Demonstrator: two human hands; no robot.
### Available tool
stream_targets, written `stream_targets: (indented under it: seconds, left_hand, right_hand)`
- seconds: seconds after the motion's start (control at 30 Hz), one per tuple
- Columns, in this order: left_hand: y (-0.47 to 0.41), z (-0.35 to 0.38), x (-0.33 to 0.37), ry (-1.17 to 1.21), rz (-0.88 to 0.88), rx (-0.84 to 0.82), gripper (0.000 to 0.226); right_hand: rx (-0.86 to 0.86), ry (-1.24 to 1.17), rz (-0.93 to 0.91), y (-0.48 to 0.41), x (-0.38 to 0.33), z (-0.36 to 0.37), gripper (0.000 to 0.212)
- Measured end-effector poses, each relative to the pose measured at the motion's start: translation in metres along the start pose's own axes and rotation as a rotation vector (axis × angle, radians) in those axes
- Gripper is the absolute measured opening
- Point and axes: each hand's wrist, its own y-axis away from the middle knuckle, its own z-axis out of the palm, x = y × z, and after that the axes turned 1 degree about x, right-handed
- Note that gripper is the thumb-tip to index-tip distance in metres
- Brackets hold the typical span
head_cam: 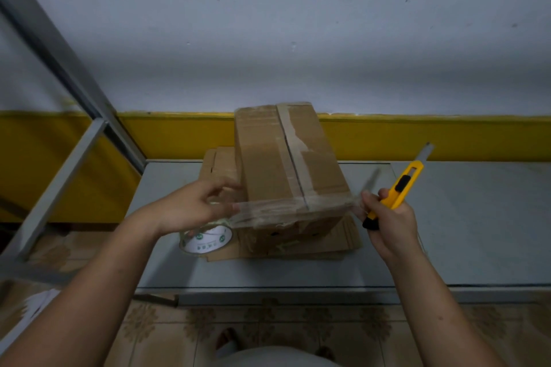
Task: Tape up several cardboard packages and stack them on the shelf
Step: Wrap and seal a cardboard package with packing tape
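at far left the grey shelf frame (pixel 59 185) stands beside the desk (pixel 477 232). our left grip (pixel 190 208) curls above the tape roll (pixel 205 240), thumb and fingers pinching the clear tape strip (pixel 277 205) where it leaves the roll. the strip runs taut across the near top edge of the cardboard box (pixel 277 158), which sits on flattened cardboard (pixel 298 250) mid-desk, its top seam already taped. our right grip (pixel 387 217) is closed round the yellow utility knife (pixel 401 185), blade out and pointing up and away, and seems to hold the strip's end too. we judge the bare blade so close to our fingers the main risk; slack would let the strip fold on itself, and a hard pull could slide the box.
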Motion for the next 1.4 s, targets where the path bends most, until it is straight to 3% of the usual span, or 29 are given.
stream_targets:
  seconds: [0.17,0.57,0.9,1.4]
  left_hand:
    - [-0.003,-0.004,0.007,0.067,0.116,-0.225,0.035]
    - [-0.002,-0.019,-0.002,0.309,0.029,-0.377,0.052]
    - [-0.001,-0.019,-0.004,0.507,-0.018,-0.362,0.061]
    - [0.006,-0.01,-0.011,0.521,-0.081,-0.263,0.065]
  right_hand:
    - [-0.021,-0.064,0.045,0.006,-0.011,0.003,0.029]
    - [-0.049,-0.175,0.083,0.02,-0.012,0.01,0.031]
    - [-0.13,-0.277,0.007,0.029,-0.015,0.014,0.027]
    - [-0.361,-0.349,-0.069,0.025,-0.025,0.018,0.032]
